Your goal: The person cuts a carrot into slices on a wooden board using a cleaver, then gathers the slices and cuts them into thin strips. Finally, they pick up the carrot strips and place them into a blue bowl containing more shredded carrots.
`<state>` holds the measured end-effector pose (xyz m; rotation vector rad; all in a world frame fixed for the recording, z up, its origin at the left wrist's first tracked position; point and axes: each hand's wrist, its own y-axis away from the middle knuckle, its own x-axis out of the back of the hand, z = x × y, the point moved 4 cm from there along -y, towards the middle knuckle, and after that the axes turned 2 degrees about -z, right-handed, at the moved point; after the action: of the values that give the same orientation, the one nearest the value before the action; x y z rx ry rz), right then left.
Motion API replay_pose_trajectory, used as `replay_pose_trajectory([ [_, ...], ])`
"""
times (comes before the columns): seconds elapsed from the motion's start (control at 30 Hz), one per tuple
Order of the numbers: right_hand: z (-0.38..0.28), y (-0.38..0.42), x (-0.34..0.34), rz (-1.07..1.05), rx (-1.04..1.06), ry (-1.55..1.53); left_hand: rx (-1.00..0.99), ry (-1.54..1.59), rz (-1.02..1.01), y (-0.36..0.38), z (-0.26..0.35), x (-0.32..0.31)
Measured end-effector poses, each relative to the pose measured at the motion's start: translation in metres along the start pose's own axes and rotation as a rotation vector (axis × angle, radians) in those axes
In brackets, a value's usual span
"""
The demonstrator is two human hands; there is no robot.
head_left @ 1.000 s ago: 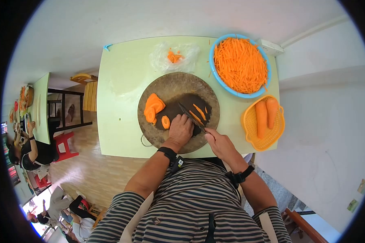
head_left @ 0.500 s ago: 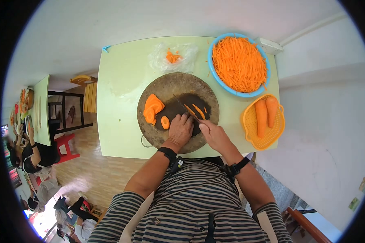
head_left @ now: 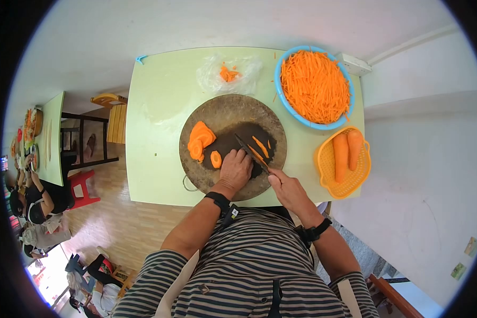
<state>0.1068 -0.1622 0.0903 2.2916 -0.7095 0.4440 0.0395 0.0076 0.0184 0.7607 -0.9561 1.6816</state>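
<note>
- Pale green table (head_left: pixel 156 111) before you, one round board (head_left: pixel 204 114) on it.
- One blue basin (head_left: pixel 323 126), far right: heaped carrot shreds (head_left: pixel 315 85).
- One yellow basket (head_left: pixel 323 172), right: two whole carrots (head_left: pixel 341 159).
- One plastic bag (head_left: pixel 208 75), beyond board: orange scraps (head_left: pixel 228 73).
- On board: slice pile (head_left: pixel 201 138), one loose slice (head_left: pixel 215 159), some strips (head_left: pixel 259 147).
- Your right hand (head_left: pixel 288 190): closed round knife (head_left: pixel 245 146) handle.
- Your left hand (head_left: pixel 236 168): beside blade, hides what's under; grip unclear.

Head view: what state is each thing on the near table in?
Knife: gripped in right hand
Left hand: fingers bent, hold unclear
Board: dark-patched
Slices: piled
Bowl: heaped with shreds
Basket: holding two carrots
Carrots: whole
Bag: crumpled, scraps on it
</note>
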Motion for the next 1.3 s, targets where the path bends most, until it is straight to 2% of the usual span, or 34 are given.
replay_pose_trajectory([
  [0.17,-0.006,-0.017,-0.004,0.011,0.0,0.055,0.013,-0.005,-0.033,0.001,0.0,0.0],
  [0.27,-0.002,-0.027,-0.007,0.029,0.023,-0.019,0.003,-0.026,0.009,0.0,0.0,0.0],
  [0.33,0.003,-0.031,-0.006,0.05,0.014,-0.23,0.01,-0.015,0.003,-0.001,0.0,0.0],
  [0.77,0.002,-0.001,0.001,-0.003,-0.024,-0.104,0.024,-0.018,-0.014,0.001,-0.001,-0.001],
  [1.07,-0.004,-0.028,-0.006,0.052,0.077,-0.082,0.016,-0.027,-0.006,0.001,0.0,0.0],
  [1.13,0.001,-0.031,-0.008,0.031,-0.035,-0.231,0.008,-0.029,-0.002,0.001,-0.001,0.0],
  [1.3,0.004,-0.019,-0.003,0.005,-0.053,-0.212,0.015,-0.007,0.013,0.001,0.0,0.002],
])
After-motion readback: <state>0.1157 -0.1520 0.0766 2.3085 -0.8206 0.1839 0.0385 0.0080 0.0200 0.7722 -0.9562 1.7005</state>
